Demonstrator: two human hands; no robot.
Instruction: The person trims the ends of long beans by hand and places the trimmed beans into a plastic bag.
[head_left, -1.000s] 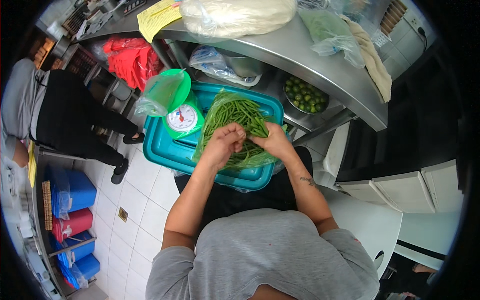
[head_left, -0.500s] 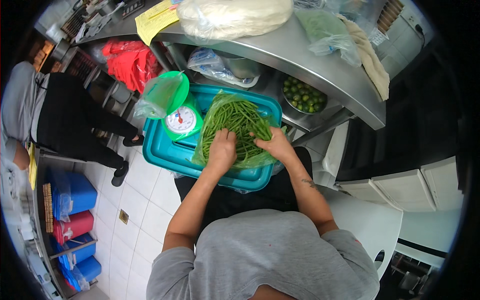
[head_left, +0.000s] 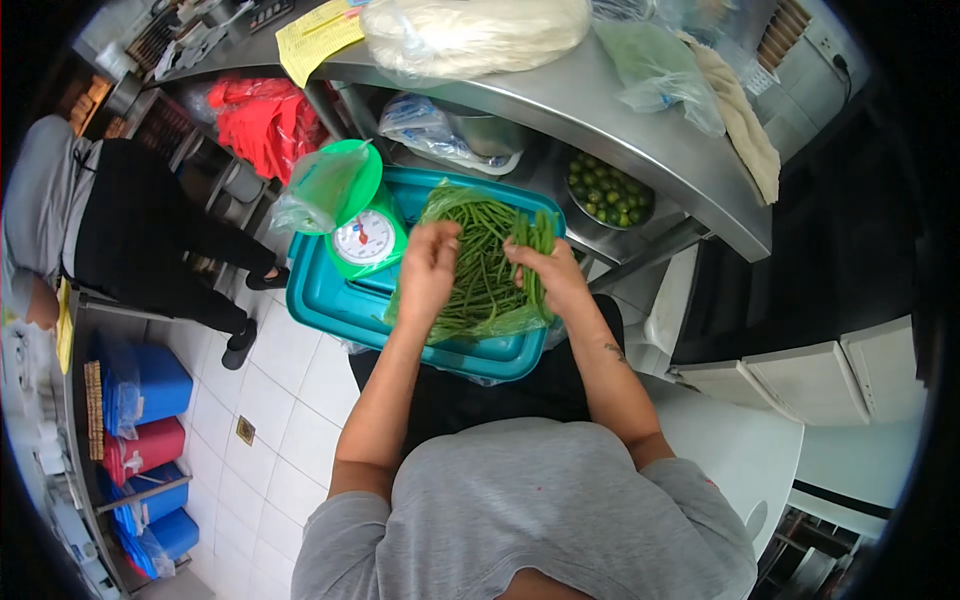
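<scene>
A heap of long green beans (head_left: pixel 480 275) lies in a clear greenish plastic bag (head_left: pixel 500 325), spread open on a teal plastic lid or tub (head_left: pixel 325 312) before me. My right hand (head_left: pixel 557 277) is closed round a bundle of green beans (head_left: pixel 533 238), which stands up out of the fist at the heap's right side. Over the left part of the heap hangs my left hand (head_left: pixel 428 268), slightly blurred. Its fingers are loosely bent, with the thumb apart, and no bean shows in them. A green dial scale (head_left: pixel 372 255) stands beside that hand, a clear plastic bag (head_left: pixel 325 190) on its pan.
Ahead runs a steel table (head_left: pixel 570 100) bearing a large bag of white food (head_left: pixel 480 35) and a cloth (head_left: pixel 735 130). On its lower shelf sits a bowl of small green fruits (head_left: pixel 610 190). A person (head_left: pixel 140 220) bends at the left, near blue bins (head_left: pixel 155 385).
My left hand has lifted off the beans and moved slightly up and left, its fingers loosening. The bundle in my right hand now stands more upright and looks fuller.
</scene>
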